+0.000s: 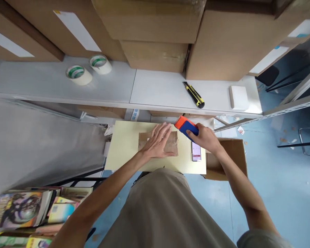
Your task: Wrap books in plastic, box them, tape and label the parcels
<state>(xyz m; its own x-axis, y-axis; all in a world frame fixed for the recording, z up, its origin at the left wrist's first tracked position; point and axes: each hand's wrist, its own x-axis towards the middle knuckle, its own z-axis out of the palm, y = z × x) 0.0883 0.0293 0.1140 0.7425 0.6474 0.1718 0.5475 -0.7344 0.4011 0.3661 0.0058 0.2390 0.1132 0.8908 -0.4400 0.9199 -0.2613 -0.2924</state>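
Observation:
On the cream-coloured small table lies a flat brown cardboard box with tape along its right end. My left hand rests over this box, fingers stretched out and thumb spread along its near edge; the palm hides the middle of the box. To the right and just above the table, my right hand grips a blue block-shaped handheld tool with an orange end. Its exact kind is unclear. The orange end points left toward the box. Below the tool, a smartphone with a lit screen lies on the table.
A grey shelf runs behind the table, carrying two tape rolls, a yellow-black utility knife, a white box and large cartons. An open carton stands right of the table. Magazines are stacked lower left.

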